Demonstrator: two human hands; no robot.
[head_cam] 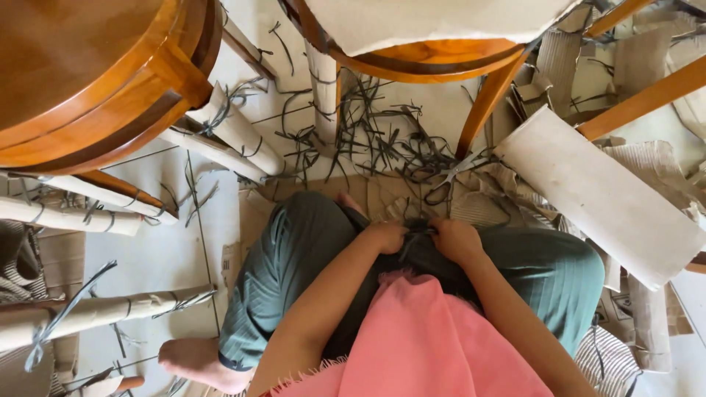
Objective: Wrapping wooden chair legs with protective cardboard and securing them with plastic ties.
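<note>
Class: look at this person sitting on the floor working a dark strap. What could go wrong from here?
1. The scissors lie open just ahead of the knees; a reach forward might catch a blade.
2. Loose cut straps litter the floor and could snag the bare foot.

This looks like a furniture unpacking or finishing spot inside a home or small workshop — the work goes on right on the pale floor (169, 257). Polished round wooden tables (81, 73) stand close together, their legs wrapped in corrugated cardboard (235, 132) tied with dark strapping. Cut black straps (382, 140) litter the floor beside scissors (456, 173) and torn cardboard sheets (603, 191) — packing waste, not household clutter.
</note>
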